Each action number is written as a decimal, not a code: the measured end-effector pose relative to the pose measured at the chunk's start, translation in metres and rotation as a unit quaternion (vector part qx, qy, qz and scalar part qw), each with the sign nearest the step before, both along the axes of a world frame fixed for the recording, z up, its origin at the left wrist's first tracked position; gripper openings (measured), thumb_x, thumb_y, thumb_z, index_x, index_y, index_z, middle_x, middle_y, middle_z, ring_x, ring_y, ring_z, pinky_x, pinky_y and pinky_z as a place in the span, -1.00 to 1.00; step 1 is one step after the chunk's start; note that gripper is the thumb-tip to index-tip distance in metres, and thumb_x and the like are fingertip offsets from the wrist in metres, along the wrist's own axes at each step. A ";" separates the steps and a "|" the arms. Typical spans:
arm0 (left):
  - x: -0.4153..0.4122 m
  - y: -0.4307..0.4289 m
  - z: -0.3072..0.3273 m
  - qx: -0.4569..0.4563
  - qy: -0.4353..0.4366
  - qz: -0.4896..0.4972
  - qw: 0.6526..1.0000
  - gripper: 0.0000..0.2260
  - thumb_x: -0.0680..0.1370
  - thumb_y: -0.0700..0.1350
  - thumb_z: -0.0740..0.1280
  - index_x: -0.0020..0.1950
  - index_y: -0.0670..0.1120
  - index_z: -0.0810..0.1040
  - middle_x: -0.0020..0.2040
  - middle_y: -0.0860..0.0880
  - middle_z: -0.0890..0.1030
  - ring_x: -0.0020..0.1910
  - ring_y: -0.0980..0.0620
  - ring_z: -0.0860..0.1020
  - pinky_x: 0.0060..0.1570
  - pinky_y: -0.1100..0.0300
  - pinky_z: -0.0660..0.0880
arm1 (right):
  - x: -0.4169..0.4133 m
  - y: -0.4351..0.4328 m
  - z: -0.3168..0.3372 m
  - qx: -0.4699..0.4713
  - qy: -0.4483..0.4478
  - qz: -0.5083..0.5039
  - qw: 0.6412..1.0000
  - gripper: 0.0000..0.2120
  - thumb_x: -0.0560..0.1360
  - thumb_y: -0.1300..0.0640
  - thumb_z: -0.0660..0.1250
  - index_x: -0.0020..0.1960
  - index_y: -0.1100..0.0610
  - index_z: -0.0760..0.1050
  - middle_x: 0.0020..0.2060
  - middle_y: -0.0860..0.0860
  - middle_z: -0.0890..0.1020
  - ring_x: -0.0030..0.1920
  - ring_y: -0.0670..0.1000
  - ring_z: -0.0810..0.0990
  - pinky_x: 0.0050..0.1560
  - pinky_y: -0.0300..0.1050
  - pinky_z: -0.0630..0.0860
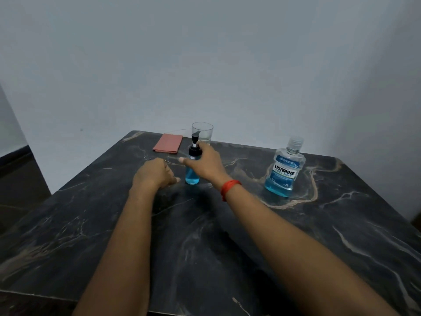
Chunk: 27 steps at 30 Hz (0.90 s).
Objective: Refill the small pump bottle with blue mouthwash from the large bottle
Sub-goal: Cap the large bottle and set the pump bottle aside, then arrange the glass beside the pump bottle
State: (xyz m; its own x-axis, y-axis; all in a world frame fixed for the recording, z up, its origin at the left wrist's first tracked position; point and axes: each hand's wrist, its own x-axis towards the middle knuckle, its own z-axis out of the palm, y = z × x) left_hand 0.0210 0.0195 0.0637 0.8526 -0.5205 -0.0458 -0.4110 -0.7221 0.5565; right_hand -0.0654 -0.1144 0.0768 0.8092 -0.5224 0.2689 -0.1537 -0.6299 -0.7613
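The small pump bottle [192,173] stands upright mid-table, with blue liquid inside and a black pump head on top. My right hand [206,164] wraps around its upper part from the right, fingers at the black collar, thumb stretched out to the left. My left hand [156,174] rests on the table just left of the bottle, fingers curled in, not touching it. The large mouthwash bottle [284,171] stands upright to the right with its clear cap on, partly full of blue liquid.
A clear glass [202,133] stands behind the pump bottle near the table's far edge. A folded pink cloth [168,143] lies to its left. The dark marble table [205,247] ends at a plain wall.
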 end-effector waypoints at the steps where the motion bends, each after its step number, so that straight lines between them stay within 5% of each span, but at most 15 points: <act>1: -0.001 -0.001 -0.001 -0.011 -0.007 0.009 1.000 -0.85 0.49 0.00 0.52 -0.10 -0.06 0.66 -0.05 -0.02 0.70 -0.09 0.03 0.61 0.02 0.06 0.54 | -0.003 -0.001 -0.003 -0.005 -0.015 -0.015 1.000 -0.61 0.42 -0.03 0.53 0.15 0.13 0.53 0.02 -0.02 0.62 -0.01 -0.07 0.55 0.04 -0.17 0.50; 7: -0.017 -0.028 -0.010 -0.224 0.033 -0.012 0.974 -0.57 0.47 0.05 0.54 0.28 -0.04 0.57 0.09 0.03 0.65 0.09 0.05 0.61 0.05 0.16 0.50 | -0.063 -0.034 -0.011 -0.029 0.003 -0.050 0.998 -0.75 0.42 0.06 0.46 0.06 0.03 0.54 -0.10 -0.10 0.61 -0.09 -0.08 0.58 -0.08 -0.16 0.50; 11: -0.021 -0.059 -0.013 -0.267 0.076 -0.003 0.961 -0.31 0.43 0.07 0.57 0.48 -0.08 0.39 0.41 -0.07 0.50 0.34 -0.06 0.50 0.33 0.03 0.47 | -0.096 -0.049 -0.016 -0.011 -0.007 -0.067 0.998 -0.70 0.40 0.06 0.45 0.12 -0.02 0.54 -0.04 -0.10 0.65 -0.06 -0.12 0.61 0.00 -0.10 0.58; 14: -0.014 -0.096 -0.006 -0.321 0.114 0.024 0.940 -0.25 0.38 0.01 0.62 0.46 -0.15 0.38 0.29 -0.04 0.56 0.30 -0.04 0.49 0.08 0.26 0.46 | -0.095 -0.048 -0.018 -0.011 -0.022 -0.063 0.998 -0.71 0.37 0.07 0.45 0.08 -0.01 0.55 -0.08 -0.10 0.67 -0.09 -0.11 0.63 -0.05 -0.13 0.57; 16: -0.001 -0.122 0.000 -0.329 0.111 0.060 0.936 -0.20 0.33 -0.01 0.65 0.45 -0.17 0.36 0.25 -0.06 0.56 0.23 -0.04 0.50 -0.06 0.32 0.43 | -0.092 -0.047 -0.020 0.000 -0.037 -0.065 0.997 -0.73 0.35 0.07 0.45 0.03 0.00 0.54 -0.12 -0.11 0.66 -0.12 -0.15 0.62 -0.11 -0.18 0.54; 21: 0.049 -0.161 -0.003 -0.235 0.064 0.118 0.963 0.09 0.27 0.01 0.68 0.59 -0.23 0.08 0.53 -0.19 0.32 0.50 -0.17 0.32 0.45 0.04 0.34 | -0.092 -0.049 -0.026 -0.016 -0.051 -0.052 0.997 -0.73 0.32 -0.02 0.42 -0.01 -0.04 0.49 -0.17 -0.13 0.64 -0.14 -0.17 0.60 -0.17 -0.16 0.53; 27: 0.074 -0.190 -0.022 -0.261 0.067 0.088 0.959 0.04 0.26 0.01 0.69 0.54 -0.21 0.16 0.47 -0.18 0.41 0.44 -0.17 0.41 0.38 0.05 0.41 | -0.088 -0.053 -0.031 -0.035 -0.049 -0.059 0.996 -0.68 0.30 -0.08 0.45 -0.01 -0.08 0.44 -0.17 -0.16 0.61 -0.15 -0.14 0.58 -0.20 -0.13 0.52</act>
